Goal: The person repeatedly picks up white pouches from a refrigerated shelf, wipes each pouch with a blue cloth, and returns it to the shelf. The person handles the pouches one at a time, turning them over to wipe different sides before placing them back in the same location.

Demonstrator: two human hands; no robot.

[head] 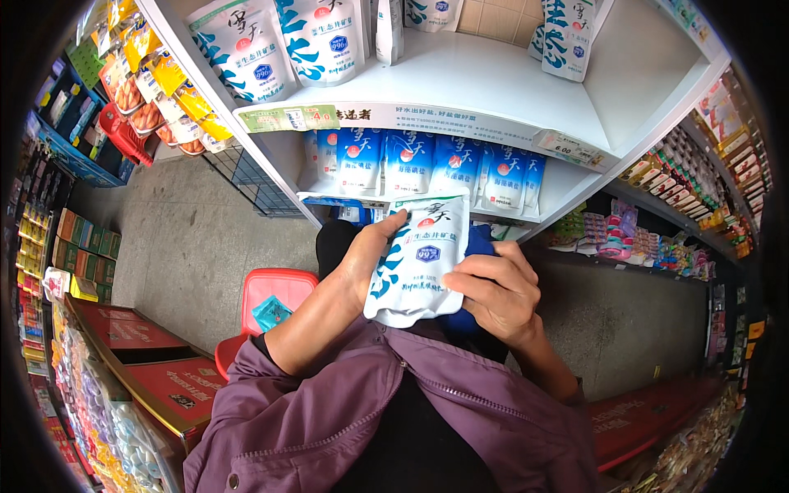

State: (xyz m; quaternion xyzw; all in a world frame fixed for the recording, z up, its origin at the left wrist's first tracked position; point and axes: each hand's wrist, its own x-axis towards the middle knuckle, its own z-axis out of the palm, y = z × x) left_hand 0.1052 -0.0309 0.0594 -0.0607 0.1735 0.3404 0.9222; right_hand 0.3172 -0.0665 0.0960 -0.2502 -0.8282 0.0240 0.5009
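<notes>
A white stand-up pouch of salt (pixel 425 259) with teal and black writing is held upright-facing before my chest. My left hand (pixel 370 249) grips its left side, thumb on the front near the top. At the lower right edge, my right hand (pixel 499 286) pinches the pouch between thumb and fingers. Something dark blue (pixel 478 243) shows behind the pouch and beside my right hand; I cannot tell whether that hand holds it too. Similar white pouches (pixel 323 43) stand on the upper shelf (pixel 456 74) ahead, and blue-and-white salt pouches (pixel 410 163) stand on the shelf below.
A red plastic stool (pixel 271 283) with a small teal packet (pixel 270 313) on it stands at my left. Hanging snack packs (pixel 154 68) and a black wire rack (pixel 246 179) flank the shelf's left side. Red display boxes (pixel 166 382) are at the lower left; stocked shelves (pixel 672 185) line the right.
</notes>
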